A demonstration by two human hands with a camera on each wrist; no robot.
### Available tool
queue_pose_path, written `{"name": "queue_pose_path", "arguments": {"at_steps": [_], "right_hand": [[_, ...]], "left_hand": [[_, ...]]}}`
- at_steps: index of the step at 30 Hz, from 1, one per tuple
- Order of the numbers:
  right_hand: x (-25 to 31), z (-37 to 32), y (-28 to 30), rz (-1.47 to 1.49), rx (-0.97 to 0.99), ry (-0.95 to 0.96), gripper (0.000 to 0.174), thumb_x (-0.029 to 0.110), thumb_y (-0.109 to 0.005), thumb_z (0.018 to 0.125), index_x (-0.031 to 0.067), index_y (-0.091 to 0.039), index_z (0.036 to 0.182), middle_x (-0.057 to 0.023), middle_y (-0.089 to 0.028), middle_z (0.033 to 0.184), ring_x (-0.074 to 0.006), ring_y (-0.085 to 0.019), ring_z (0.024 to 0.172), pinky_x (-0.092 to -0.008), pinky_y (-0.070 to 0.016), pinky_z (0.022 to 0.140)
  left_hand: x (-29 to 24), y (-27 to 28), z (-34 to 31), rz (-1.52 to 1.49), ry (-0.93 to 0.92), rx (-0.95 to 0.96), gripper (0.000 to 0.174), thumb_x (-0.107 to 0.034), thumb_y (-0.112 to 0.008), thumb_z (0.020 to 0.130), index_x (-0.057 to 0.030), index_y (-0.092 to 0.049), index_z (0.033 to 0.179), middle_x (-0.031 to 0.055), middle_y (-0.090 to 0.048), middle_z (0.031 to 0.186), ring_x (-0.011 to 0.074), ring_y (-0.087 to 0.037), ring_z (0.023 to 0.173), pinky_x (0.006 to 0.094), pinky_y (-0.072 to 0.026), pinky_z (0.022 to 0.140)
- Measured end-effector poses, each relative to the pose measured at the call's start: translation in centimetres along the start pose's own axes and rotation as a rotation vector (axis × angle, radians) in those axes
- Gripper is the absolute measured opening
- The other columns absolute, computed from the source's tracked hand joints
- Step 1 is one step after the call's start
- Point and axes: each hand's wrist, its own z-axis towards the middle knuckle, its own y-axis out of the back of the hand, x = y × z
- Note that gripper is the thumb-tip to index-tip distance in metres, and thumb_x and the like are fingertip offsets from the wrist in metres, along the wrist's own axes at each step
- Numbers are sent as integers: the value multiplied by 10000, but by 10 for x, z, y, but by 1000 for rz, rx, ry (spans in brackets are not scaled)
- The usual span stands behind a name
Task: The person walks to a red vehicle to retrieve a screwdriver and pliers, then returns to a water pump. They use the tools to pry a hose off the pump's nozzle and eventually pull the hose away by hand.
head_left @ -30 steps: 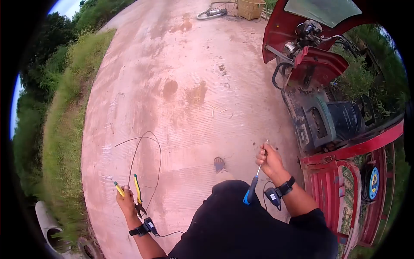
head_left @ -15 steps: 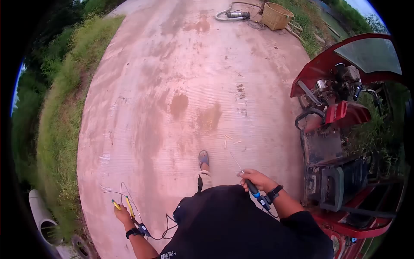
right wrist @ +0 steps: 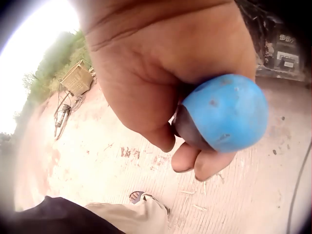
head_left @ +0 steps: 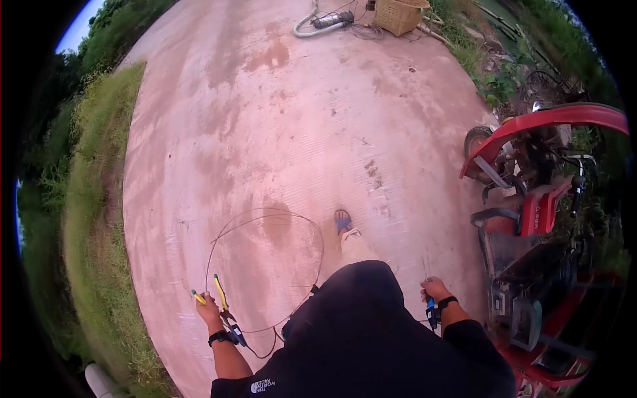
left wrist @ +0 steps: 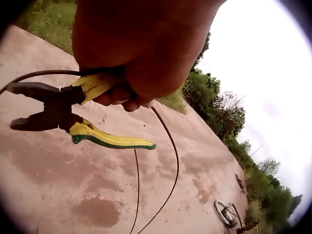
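Note:
Low on the left in the head view, my left hand [head_left: 210, 313] grips one handle of a pair of combination pliers [left wrist: 59, 103] with yellow and green handles. The pliers' jaws stand apart, and the other handle sticks out free. A thin dark wire [left wrist: 177, 158] also runs through the left hand's fingers and hangs in a wide loop over the ground. My right hand [head_left: 435, 289] is lowered at the right side, with its fingers wrapped round the blue and black handle of a screwdriver [right wrist: 226, 114]. The handle's rounded end faces the right wrist camera.
To the right stands a red three-wheeled vehicle [head_left: 541, 205] with a handlebar. A wicker basket [head_left: 400, 18] and a metal pump [head_left: 333, 20] with a pale hose lie far ahead. Tall grass [head_left: 99, 225] borders the concrete road [head_left: 292, 119] on the left.
The right hand went from holding the screwdriver by its shaft to gripping its handle, then moved out to the right. The wire loop now spreads wider, and the stepping foot has changed place.

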Motion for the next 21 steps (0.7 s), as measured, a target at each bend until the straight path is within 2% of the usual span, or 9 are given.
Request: {"name": "queue_pose_path", "arguments": {"at_steps": [3, 7, 10, 13, 17, 18, 20, 21], "right_hand": [[98, 31, -39, -199, 128, 0, 175, 75, -629, 918, 6, -519, 1036, -118, -604, 742, -215, -599, 540, -406, -546, 493], [295, 38, -77, -327, 146, 225, 236, 96, -627, 920, -6, -545, 1116, -114, -619, 763, -185, -599, 541, -365, -539, 484], [435, 50, -92, -291, 99, 464, 265, 134, -621, 940, -1, -553, 1158, -108, -627, 776, -162, -599, 532, -331, -529, 468], [545, 63, -109, -178, 43, 570, 244, 152, -622, 954, 15, -555, 1145, -96, -619, 756, -153, -594, 521, -326, -521, 455], [627, 106, -131, -70, -19, 440, 211, 168, -621, 970, 38, -544, 1116, -87, -596, 711, -161, -579, 498, -330, -507, 436], [636, 115, -141, -44, -44, 386, 213, 165, -615, 970, 38, -532, 1119, -96, -591, 703, -177, -576, 490, -350, -499, 428], [637, 146, -152, -6, -33, 232, 206, 133, -612, 961, 24, -504, 1097, -116, -586, 698, -206, -576, 495, -390, -494, 435], [636, 155, -161, -22, -40, 178, 202, 113, -618, 945, 12, -500, 1074, -122, -588, 702, -209, -579, 502, -392, -496, 437]], "left_hand": [[-87, -64, 38, -176, -52, 22, 188, -222, -613, 987, -38, -575, 1000, 10, -539, 721, 79, -473, 547, 248, -398, 490], [-194, -117, 82, -206, -47, -24, 174, -211, -609, 991, -41, -574, 1010, 18, -544, 753, 85, -498, 587, 247, -425, 531], [-245, -154, 129, -245, -35, -44, 167, -200, -610, 988, -38, -574, 1011, 20, -546, 764, 87, -505, 594, 251, -430, 536], [-279, -201, 193, -212, -38, -35, 160, -190, -610, 986, -33, -583, 1000, 20, -553, 751, 85, -508, 597, 247, -425, 532], [-327, -282, 294, -169, -41, 34, 151, -169, -604, 980, -18, -609, 977, 36, -588, 756, 106, -523, 605, 269, -425, 549], [-344, -305, 325, -171, -46, 41, 151, -169, -604, 980, -18, -609, 977, 36, -588, 756, 106, -523, 605, 269, -425, 549], [-372, -334, 373, -60, -180, -8, 159, -160, -606, 971, -3, -622, 961, 47, -607, 752, 137, -538, 618, 305, -432, 583], [-398, -345, 396, -26, -127, 19, 167, -155, -603, 967, 9, -630, 962, 51, -614, 730, 159, -555, 638, 334, -446, 620]]}}
